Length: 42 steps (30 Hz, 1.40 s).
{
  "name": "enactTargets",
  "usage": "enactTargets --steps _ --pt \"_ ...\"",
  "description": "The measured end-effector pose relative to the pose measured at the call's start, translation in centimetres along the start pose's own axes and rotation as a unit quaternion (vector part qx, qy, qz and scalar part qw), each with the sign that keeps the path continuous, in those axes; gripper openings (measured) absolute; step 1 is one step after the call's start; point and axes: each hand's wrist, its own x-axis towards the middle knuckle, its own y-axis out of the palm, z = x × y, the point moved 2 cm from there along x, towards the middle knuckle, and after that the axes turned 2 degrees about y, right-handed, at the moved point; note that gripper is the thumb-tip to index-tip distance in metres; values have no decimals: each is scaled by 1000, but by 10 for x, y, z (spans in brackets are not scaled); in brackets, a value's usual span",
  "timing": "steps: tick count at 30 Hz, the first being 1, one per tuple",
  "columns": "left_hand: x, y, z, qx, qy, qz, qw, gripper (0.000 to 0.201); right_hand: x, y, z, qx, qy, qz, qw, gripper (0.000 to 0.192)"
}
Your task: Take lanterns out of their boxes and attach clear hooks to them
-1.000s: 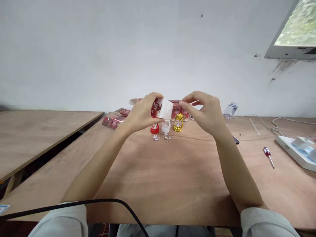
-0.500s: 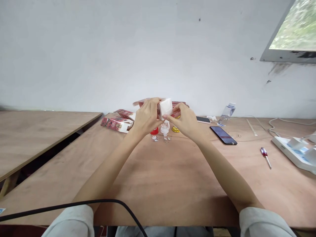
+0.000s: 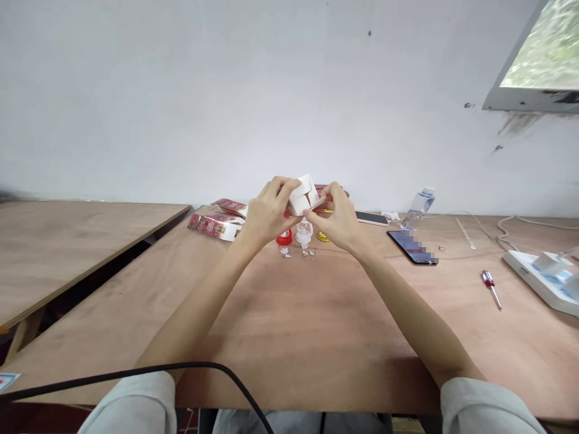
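Between my two hands a small cardboard box (image 3: 302,196) is held up above the table, its white flapped end turned toward me. My left hand (image 3: 270,208) grips it from the left, fingers over the top. Thumb and fingers of my right hand (image 3: 337,220) pinch a flap at the box's right edge. Below and behind my hands stand a red item (image 3: 284,237), a clear white one (image 3: 303,232) and a gold one (image 3: 323,236), each partly covered. Small flat clear pieces (image 3: 308,254) lie just in front of them.
Opened red printed boxes (image 3: 217,223) lie at left. To the right are a dark phone (image 3: 412,247), another phone (image 3: 371,218), a water bottle (image 3: 418,208), a screwdriver (image 3: 491,289) and a power strip (image 3: 543,280). A black cable (image 3: 181,366) crosses in front of me.
The box's end has turned more toward me, and a flap now stands out from it with a dark gap showing. My right hand has shifted slightly and holds that flap.
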Motion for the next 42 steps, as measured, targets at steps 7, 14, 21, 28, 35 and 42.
enactTargets --steps 7,14,21,28,35,42 --pt "1 -7 8 16 26 -6 1000 43 -2 -6 6 -118 -124 44 984 19" --pt "1 -8 9 23 71 34 997 30 -4 -13 10 -386 -197 55 900 25" --pt "3 -9 5 -31 101 64 992 24 0 -15 4 -430 -230 1 873 12" --pt "3 -14 7 -70 88 34 993 31 1 -23 2 -401 -250 -32 881 22" --pt "0 -13 15 -103 39 37 993 48 -1 -26 11 -273 -311 19 910 15" --pt "-1 -12 19 10 67 34 997 54 -2 -25 10 -288 -306 68 905 14"
